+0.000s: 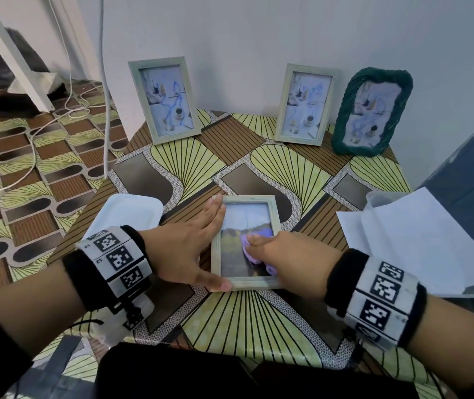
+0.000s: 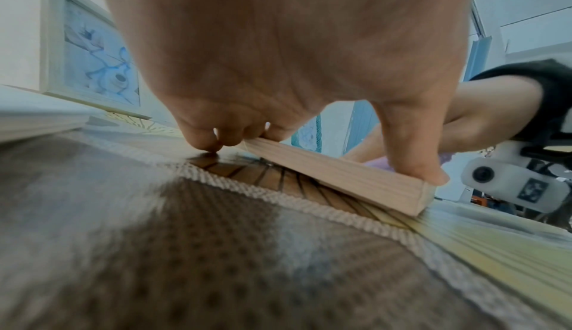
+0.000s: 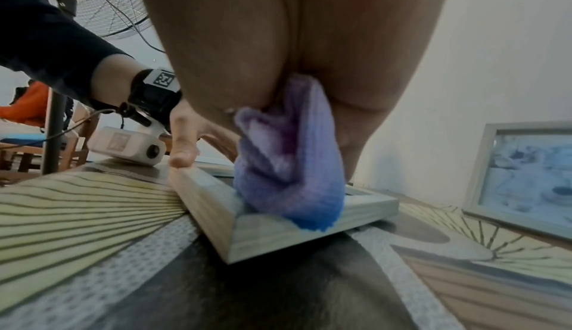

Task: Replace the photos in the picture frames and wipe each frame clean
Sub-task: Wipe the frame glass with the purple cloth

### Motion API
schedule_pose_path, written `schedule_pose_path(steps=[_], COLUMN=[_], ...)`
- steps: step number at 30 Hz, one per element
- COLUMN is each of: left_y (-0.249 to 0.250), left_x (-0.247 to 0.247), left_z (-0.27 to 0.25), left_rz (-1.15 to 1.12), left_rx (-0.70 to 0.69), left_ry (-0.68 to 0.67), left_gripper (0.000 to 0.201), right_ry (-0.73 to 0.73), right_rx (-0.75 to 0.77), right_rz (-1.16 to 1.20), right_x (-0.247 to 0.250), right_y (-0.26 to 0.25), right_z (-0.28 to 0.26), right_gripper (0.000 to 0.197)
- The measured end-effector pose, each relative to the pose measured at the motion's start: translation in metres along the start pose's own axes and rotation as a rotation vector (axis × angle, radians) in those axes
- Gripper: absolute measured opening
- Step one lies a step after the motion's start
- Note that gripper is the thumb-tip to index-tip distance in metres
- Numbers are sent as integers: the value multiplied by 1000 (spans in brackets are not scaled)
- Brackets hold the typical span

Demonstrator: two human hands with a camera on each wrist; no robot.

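A pale wooden picture frame (image 1: 247, 199) with a landscape photo lies flat on the patterned table (image 1: 284, 168), near its front. My left hand (image 1: 212, 246) braces its left side. The fingers lie straight along the left rail and the thumb (image 2: 414, 159) presses on the near-left corner. My right hand (image 1: 270, 251) grips a bunched purple cloth (image 1: 260, 236) and holds it on the glass at the lower right of the photo. In the right wrist view the cloth (image 3: 291, 164) hangs from the curled fingers onto the frame (image 3: 278, 237).
Two pale frames (image 1: 165, 99) (image 1: 306, 103) and a green woven frame (image 1: 372, 110) stand against the wall at the back. A white tray (image 1: 126, 214) lies left of my hands. White paper sheets (image 1: 420, 240) rest on a clear container at the right. Cables (image 1: 57, 119) trail on the floor.
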State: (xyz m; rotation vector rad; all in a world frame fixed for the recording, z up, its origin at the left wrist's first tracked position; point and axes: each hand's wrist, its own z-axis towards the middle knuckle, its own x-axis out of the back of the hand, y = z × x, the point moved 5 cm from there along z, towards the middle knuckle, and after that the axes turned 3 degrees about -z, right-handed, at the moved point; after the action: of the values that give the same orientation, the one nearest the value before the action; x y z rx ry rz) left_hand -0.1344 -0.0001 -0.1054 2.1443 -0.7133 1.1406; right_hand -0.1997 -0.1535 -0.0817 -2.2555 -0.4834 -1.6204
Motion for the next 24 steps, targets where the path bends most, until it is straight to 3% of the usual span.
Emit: schedule_pose_path(steps=[5,8,12,19,21,24], left_y=[-1,-2,-5,0,5,17], left_x=[-1,-1,1,12,21,32], left_z=[2,3,3,-2,-3,-6], left_rz=[-11,-7,-4,30,55,-13], left_rx=[-7,-11,-5,2,-2,-24], left_ry=[10,26,50,118,143,154], left_gripper=[138,139,139,146,145,139], right_ry=[-33,-31,-4,436,400,203], right_rx=[-77,-104,-102,-206,-242,-226], right_rz=[-20,-9,156,845,856,645], right_x=[6,3,1,17,10,-7], right_y=[-1,-6,-4,31,39,36], right_z=[30,40,31,-10,-23,-36], right_gripper=[58,56,58,43,44,53])
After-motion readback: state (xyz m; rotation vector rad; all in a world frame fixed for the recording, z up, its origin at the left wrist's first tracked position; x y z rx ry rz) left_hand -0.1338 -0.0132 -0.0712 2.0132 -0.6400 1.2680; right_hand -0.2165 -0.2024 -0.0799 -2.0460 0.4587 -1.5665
